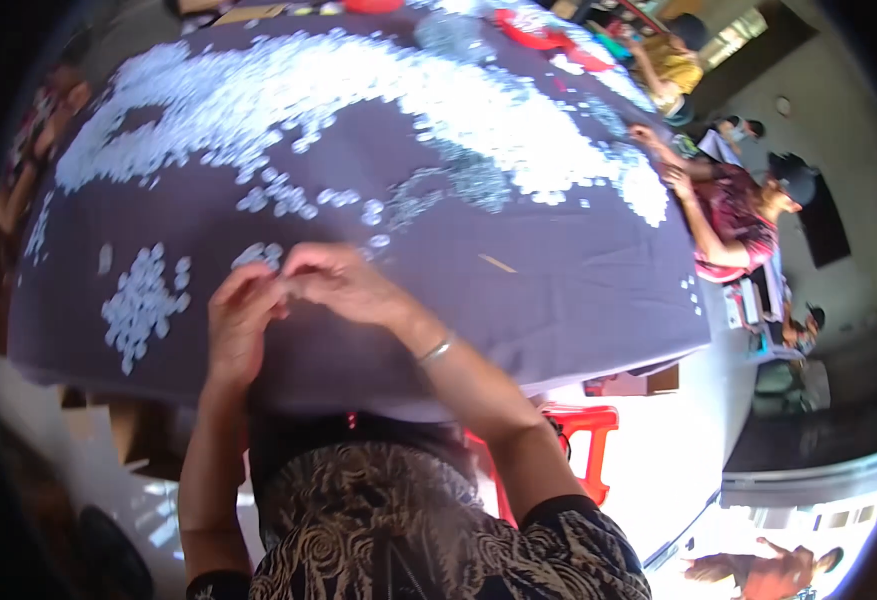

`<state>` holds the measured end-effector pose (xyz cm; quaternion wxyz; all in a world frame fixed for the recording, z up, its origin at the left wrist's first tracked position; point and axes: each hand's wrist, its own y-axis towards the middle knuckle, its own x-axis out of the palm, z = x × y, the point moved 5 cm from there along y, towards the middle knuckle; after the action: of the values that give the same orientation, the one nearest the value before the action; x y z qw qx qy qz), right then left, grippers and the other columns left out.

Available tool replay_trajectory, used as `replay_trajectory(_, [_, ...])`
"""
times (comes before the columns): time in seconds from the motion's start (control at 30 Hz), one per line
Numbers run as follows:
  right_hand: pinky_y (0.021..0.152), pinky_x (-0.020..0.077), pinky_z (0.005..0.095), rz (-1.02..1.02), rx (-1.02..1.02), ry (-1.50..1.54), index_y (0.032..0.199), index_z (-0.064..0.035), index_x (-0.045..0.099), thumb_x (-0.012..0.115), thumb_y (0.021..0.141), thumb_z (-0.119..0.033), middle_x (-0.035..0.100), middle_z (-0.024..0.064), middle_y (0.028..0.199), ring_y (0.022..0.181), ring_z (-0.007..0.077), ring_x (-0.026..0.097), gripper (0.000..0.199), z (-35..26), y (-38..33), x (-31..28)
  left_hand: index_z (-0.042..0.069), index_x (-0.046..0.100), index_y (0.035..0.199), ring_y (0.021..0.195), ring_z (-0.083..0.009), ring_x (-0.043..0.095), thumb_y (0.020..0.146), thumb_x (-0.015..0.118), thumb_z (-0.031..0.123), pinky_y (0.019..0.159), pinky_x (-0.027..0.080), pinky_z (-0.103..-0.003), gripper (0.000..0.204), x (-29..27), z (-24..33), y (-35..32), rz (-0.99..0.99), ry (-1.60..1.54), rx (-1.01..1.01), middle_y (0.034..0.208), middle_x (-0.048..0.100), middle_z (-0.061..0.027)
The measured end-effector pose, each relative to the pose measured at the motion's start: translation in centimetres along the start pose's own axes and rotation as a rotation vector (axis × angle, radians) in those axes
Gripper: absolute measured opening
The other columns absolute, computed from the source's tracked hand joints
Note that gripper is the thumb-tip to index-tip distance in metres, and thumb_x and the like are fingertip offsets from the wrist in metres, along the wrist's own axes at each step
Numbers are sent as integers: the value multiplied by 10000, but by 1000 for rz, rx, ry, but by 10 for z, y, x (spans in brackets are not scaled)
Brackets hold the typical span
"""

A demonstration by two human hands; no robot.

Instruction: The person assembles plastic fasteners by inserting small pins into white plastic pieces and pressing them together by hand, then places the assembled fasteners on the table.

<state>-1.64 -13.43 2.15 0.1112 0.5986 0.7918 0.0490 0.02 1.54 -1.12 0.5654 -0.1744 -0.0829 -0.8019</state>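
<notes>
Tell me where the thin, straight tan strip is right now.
In the head view, the tan strip lies just right of centre on the greyish-purple tablecloth, to the right of the bare right hand.

Probably workshop: cloth-covered table (578, 290), heaped pale pieces (328, 75), co-workers (743, 215) alongside.

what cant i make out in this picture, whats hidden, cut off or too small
All in the head view:
- What the left hand and right hand pinch, if anything: their own fingers cover it.
- Single pieces in the bright heap: too small, washed out by glare.
- Part of the red stool: behind the right arm.
</notes>
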Motion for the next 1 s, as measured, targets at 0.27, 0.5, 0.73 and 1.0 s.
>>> replay_trajectory(0.27, [699, 437, 226, -68, 17, 246, 946, -48, 599, 650, 862, -136, 578, -13, 833, 779, 65, 522, 132, 0, -2, -12, 96, 566, 997, 714, -71, 546, 876, 612, 90, 610, 445, -207, 129, 26, 0, 3, -241, -194, -156, 848, 563, 3])
replay_trajectory(0.5, [622, 463, 214, -93, -55, 346, 942, -40, 643, 657, 877, -192, 642, 8, 809, 749, 75, 615, 166, -5, 1, -5, 130, 565, 1157, 806, -24, 524, 898, 613, 182, 672, 438, -182, 269, 21, -9, 6, -212, -299, -191, 963, 565, 57])
replay_trajectory(0.73, [542, 429, 181, -47, -9, 487, 888, -44, 636, 659, 870, -156, 638, 4, 768, 652, 51, 588, 116, 2, -1, -6, 122, 561, 1172, 814, -49, 531, 908, 591, 171, 681, 446, -194, 271, 21, -10, 4, -214, -296, -223, 976, 567, 45])
replay_trajectory(1.0, [559, 434, 218, 118, -88, 245, 715, -13, 636, 726, 762, -87, 617, 3, 666, 644, 44, 550, 126, 13, 2, -16, 39, 588, 1073, 820, -78, 575, 901, 577, 101, 695, 472, -232, 183, 22, 20, -4, -55, 255, 149, 947, 610, -20])
